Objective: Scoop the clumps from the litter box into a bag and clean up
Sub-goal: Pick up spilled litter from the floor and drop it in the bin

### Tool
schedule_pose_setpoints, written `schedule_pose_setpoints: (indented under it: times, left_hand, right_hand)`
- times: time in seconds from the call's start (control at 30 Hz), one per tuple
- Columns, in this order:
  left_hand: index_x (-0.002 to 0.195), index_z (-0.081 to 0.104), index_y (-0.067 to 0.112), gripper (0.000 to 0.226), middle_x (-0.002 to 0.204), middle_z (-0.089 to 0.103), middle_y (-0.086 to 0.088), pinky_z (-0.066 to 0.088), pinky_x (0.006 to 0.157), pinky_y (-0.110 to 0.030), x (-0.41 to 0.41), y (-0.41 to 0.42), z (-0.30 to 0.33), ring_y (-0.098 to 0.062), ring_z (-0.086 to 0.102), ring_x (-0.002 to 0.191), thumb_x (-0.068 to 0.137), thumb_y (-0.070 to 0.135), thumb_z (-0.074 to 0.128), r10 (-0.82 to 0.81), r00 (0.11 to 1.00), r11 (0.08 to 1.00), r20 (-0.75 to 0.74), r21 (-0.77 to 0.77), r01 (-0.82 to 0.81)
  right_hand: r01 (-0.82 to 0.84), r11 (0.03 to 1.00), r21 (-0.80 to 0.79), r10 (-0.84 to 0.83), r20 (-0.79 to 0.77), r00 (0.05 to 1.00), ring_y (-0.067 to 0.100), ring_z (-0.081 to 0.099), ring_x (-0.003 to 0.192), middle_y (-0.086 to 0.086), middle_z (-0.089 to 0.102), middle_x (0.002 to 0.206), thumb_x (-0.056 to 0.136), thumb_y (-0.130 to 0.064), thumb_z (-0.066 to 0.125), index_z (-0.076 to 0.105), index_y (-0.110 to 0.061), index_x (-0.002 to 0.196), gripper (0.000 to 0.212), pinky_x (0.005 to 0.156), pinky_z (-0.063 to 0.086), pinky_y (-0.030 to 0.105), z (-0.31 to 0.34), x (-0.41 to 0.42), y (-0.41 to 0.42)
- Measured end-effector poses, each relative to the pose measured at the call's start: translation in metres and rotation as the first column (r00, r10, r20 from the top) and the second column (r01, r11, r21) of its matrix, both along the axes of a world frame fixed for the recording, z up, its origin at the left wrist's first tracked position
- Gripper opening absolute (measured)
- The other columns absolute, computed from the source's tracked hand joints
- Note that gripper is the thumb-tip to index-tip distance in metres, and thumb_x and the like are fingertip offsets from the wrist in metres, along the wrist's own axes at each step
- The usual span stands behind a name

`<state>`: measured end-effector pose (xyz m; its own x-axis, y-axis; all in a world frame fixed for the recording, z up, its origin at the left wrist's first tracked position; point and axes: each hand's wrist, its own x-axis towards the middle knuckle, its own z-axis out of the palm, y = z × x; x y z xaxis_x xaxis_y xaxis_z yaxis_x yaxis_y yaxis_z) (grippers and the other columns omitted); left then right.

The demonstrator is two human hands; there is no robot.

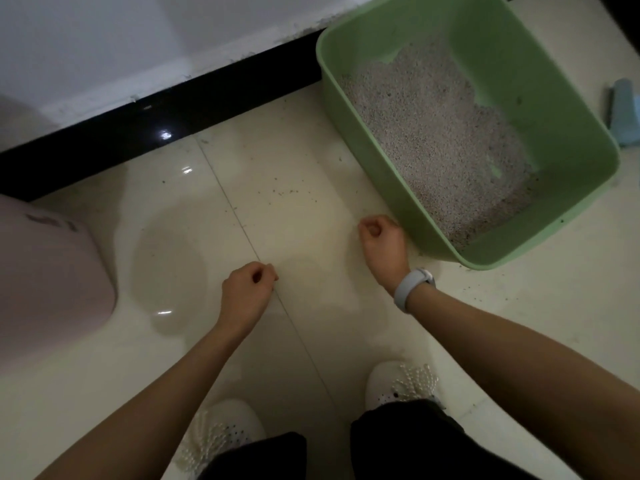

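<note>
Litter box (pixel 571 140), pale green, grey granules

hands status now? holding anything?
Left hand: fingers curled, nothing visible in it.
Right hand: fingers curled, nothing visible, beside the litter box.

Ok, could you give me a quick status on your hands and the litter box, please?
Left hand, right hand curled, holding nothing visible. Litter box untouched. Stray granules on floor.
</note>
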<state>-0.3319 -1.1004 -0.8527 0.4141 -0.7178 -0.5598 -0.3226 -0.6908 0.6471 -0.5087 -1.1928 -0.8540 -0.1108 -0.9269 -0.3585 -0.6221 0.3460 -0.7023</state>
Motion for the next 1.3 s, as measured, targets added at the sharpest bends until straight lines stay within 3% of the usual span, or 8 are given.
schedule_pose_setpoints:
  times: [0.2, 0.47, 0.63, 0.73, 0.8, 0.87, 1.13, 1.3]
  left_hand:
    - [0.080, 0.066, 0.003, 0.024, 0.074, 0.063, -0.007, 0.037, 0.065, -0.027, 0.012, -0.001, 0.000, -0.021, 0.056, 0.073, 0.091, 0.018, 0.052, -0.017, 0.996, 0.996, 0.088, -0.082, 0.025]
    - [0.087, 0.066, 0.008, 0.007, 0.078, 0.058, 0.000, 0.031, 0.063, -0.012, 0.001, -0.033, -0.009, -0.009, 0.050, 0.070, 0.086, 0.013, 0.062, -0.220, 0.961, 0.944, 0.166, -0.211, 0.252]
    - [0.094, 0.066, 0.004, 0.011, 0.085, 0.050, 0.002, 0.032, 0.068, -0.009, -0.009, -0.057, -0.017, -0.007, 0.047, 0.071, 0.086, 0.010, 0.063, -0.302, 0.924, 0.887, 0.233, -0.285, 0.362]
    - [0.097, 0.066, 0.002, 0.014, 0.086, 0.048, 0.003, 0.032, 0.072, -0.008, -0.016, -0.067, -0.022, -0.006, 0.047, 0.073, 0.086, 0.010, 0.063, -0.329, 0.913, 0.869, 0.242, -0.300, 0.393]
    - [0.096, 0.066, 0.002, 0.013, 0.084, 0.048, 0.004, 0.031, 0.072, -0.010, -0.020, -0.071, -0.025, -0.005, 0.045, 0.070, 0.084, 0.009, 0.064, -0.340, 0.908, 0.858, 0.245, -0.314, 0.406]
    - [0.093, 0.068, 0.003, 0.012, 0.082, 0.052, 0.002, 0.034, 0.075, -0.017, -0.024, -0.074, -0.028, -0.002, 0.043, 0.066, 0.082, 0.008, 0.067, -0.342, 0.907, 0.848, 0.247, -0.334, 0.411]
    - [0.085, 0.072, 0.004, 0.015, 0.077, 0.060, -0.010, 0.050, 0.073, -0.038, -0.046, -0.088, -0.033, -0.024, 0.060, 0.066, 0.075, 0.015, 0.070, -0.451, 0.861, 0.787, 0.235, -0.350, 0.508]
    - [0.076, 0.072, 0.005, 0.014, 0.069, 0.059, -0.010, 0.047, 0.067, -0.034, -0.054, -0.091, -0.042, -0.026, 0.059, 0.061, 0.072, 0.018, 0.067, -0.523, 0.797, 0.725, 0.304, -0.334, 0.603]
  right_hand:
    - [0.127, 0.991, 0.035, -0.125, -0.038, 0.991, 0.027, 0.055, 0.108, 0.013, 0.061, 0.117, 0.092, -0.013, 0.050, 0.053, -0.003, 0.116, 0.026, 0.071, 0.031, 0.016, -0.020, 0.010, -0.023]
    - [0.070, 0.996, 0.052, -0.062, -0.145, 0.987, 0.026, 0.054, 0.081, 0.011, 0.061, 0.091, 0.094, -0.013, 0.043, 0.058, -0.002, 0.101, 0.019, 0.063, 0.033, 0.023, -0.025, 0.013, -0.032]
    - [0.136, 0.986, 0.099, -0.152, 0.173, 0.973, 0.013, 0.037, 0.057, 0.001, 0.042, 0.060, 0.093, -0.009, 0.042, 0.053, -0.009, 0.074, 0.021, 0.052, 0.028, 0.025, -0.016, 0.012, -0.024]
    - [0.248, 0.869, 0.428, -0.468, 0.551, 0.691, 0.013, 0.039, 0.049, 0.003, 0.045, 0.056, 0.089, -0.004, 0.040, 0.047, -0.012, 0.063, 0.028, 0.045, 0.032, 0.021, -0.006, 0.013, -0.025]
    - [0.223, 0.801, 0.555, -0.585, 0.651, 0.484, 0.012, 0.040, 0.045, 0.002, 0.047, 0.051, 0.086, -0.003, 0.034, 0.045, -0.010, 0.063, 0.026, 0.041, 0.032, 0.018, -0.001, 0.012, -0.027]
    - [0.251, 0.788, 0.562, -0.611, 0.666, 0.427, 0.012, 0.042, 0.044, 0.002, 0.049, 0.047, 0.078, 0.000, 0.030, 0.047, -0.007, 0.063, 0.023, 0.042, 0.033, 0.017, 0.000, 0.011, -0.027]
    - [0.382, 0.879, 0.285, -0.470, 0.387, 0.793, 0.010, 0.037, 0.052, 0.000, 0.042, 0.060, 0.087, 0.000, 0.038, 0.055, -0.015, 0.067, 0.030, 0.050, 0.032, 0.018, -0.011, -0.001, -0.022]
    - [0.373, 0.903, 0.213, -0.424, 0.303, 0.854, 0.011, 0.042, 0.062, -0.004, 0.046, 0.063, 0.088, -0.002, 0.037, 0.056, -0.021, 0.067, 0.033, 0.070, 0.036, 0.030, -0.016, 0.001, -0.018]
